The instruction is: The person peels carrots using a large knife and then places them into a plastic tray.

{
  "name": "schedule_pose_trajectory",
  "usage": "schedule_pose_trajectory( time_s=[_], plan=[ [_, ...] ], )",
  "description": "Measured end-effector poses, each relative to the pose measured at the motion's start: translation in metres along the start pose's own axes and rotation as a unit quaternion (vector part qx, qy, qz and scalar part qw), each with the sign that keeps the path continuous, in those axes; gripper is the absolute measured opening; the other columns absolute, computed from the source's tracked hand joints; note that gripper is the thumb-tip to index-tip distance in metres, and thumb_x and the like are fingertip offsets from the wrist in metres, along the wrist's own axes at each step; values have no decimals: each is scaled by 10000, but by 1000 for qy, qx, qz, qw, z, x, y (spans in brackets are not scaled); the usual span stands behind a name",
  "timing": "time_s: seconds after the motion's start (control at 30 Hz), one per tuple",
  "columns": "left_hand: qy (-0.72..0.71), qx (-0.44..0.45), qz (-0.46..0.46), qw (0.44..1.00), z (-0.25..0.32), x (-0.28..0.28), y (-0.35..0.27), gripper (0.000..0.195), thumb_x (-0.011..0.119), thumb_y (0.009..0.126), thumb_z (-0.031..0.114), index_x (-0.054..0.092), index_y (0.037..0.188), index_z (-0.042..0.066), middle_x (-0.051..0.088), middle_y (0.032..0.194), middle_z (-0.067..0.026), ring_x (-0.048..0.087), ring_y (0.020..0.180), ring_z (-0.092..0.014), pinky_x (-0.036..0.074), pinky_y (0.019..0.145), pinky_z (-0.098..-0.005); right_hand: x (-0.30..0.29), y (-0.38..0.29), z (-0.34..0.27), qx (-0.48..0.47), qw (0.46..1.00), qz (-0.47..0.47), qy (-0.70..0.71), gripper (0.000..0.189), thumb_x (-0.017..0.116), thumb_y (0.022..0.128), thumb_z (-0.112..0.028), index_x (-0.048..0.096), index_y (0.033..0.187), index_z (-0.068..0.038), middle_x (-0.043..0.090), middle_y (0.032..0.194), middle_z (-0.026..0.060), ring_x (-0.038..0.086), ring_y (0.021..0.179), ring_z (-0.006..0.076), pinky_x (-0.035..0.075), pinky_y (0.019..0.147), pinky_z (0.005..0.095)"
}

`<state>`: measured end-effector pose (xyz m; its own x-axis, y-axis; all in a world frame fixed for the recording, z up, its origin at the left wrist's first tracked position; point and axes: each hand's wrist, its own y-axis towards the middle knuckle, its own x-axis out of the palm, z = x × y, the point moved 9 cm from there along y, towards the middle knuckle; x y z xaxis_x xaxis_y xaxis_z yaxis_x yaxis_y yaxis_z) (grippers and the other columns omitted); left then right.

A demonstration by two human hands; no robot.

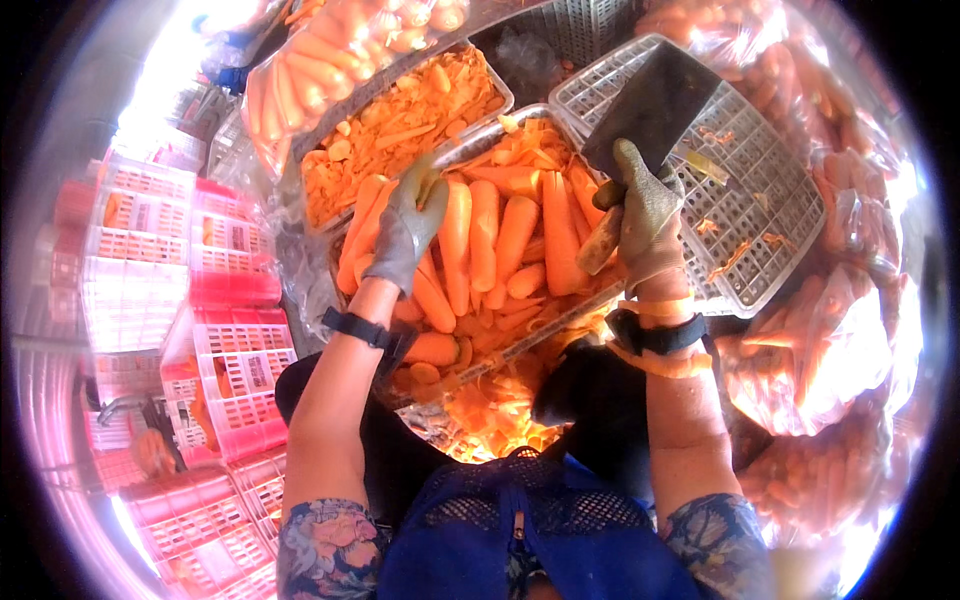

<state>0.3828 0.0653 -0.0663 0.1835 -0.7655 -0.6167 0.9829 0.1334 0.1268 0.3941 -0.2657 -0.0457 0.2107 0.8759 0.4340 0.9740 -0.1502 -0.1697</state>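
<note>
My right hand (649,214), in a soiled grey work glove, grips a cleaver (656,105) by its wooden handle. The broad dark blade points away from me over an upturned plastic crate, and the handle end sticks out toward the carrots. Over the left part of a tray (517,346) full of peeled carrots (484,232) is my left hand (409,221), also gloved. A gap shows between its thumb and fingers, with nothing seen in it. Some carrots beneath this hand are hidden. Peelings and cut pieces lie among the whole carrots.
Beyond the tray stands a second tray of carrot scraps (405,112). Bagged carrots (300,82) lie at the far left, with more bags (810,352) along the right. The grey plastic crate (757,202) holds stray peelings on its surface. Pink and white crates (240,360) are stacked left.
</note>
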Motion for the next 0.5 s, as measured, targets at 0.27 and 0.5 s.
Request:
schedule_pose_trajectory(
  time_s=[0.27,0.5],
  plan=[
    [332,-70,-84,937,-11,21,-19,941,618,856,579,325,1526,-13,489,1445,-289,542,1266,-442,449,1046,-480,6,-7,2,11,1000,10,-4,299,729,899,-328,624,890,-48,587,643,54,526,513,149,392,475,271],
    [139,-97,67,983,-14,14,-14,860,621,858,568,445,1445,-35,569,1357,-296,572,1241,-412,458,1033,-460,18,-15,4,43,999,-6,8,270,717,910,-311,615,917,-62,573,648,53,526,503,159,385,465,281]
  ],
)
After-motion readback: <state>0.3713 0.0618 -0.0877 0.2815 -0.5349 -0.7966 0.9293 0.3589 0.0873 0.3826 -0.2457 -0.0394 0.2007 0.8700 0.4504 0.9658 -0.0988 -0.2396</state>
